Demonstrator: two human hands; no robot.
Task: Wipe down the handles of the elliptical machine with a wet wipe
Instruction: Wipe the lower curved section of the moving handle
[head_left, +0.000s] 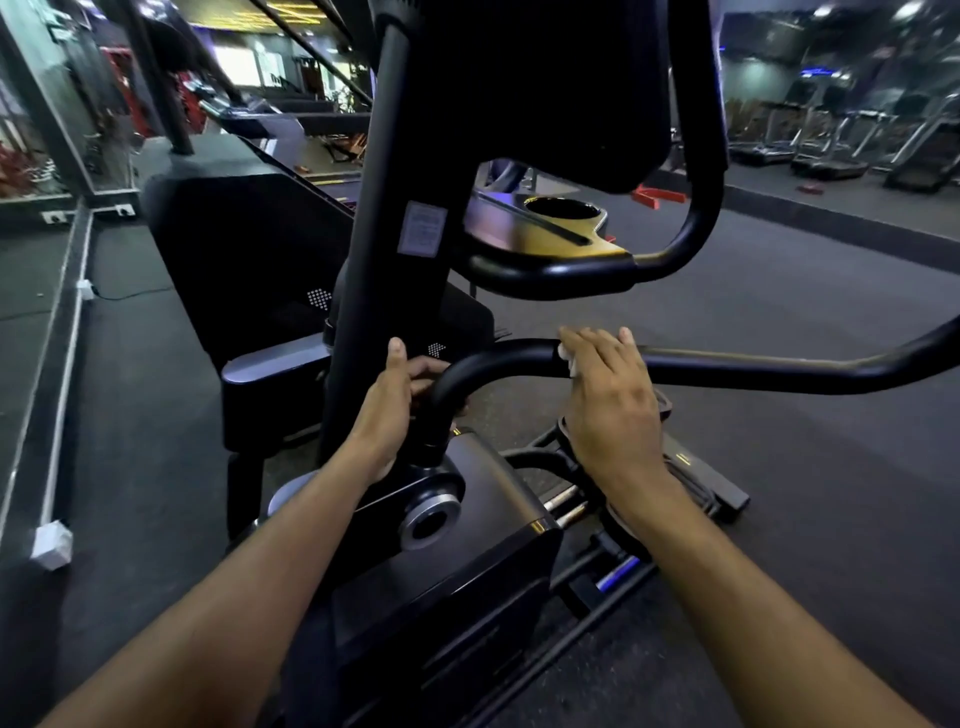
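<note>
Right hand (608, 400) pressing wet wipe (569, 361) onto elliptical handle (753, 371), fingers draped over it; bar's long axis running rightward from fingers. Left hand (395, 400) gripping bend, fingers curling behind.

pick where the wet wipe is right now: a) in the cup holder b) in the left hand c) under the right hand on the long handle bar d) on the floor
c: a bit of white wet wipe shows under the right hand, which presses it against the handle bar; the left hand holds the bar's curved bend without any wipe.
</note>
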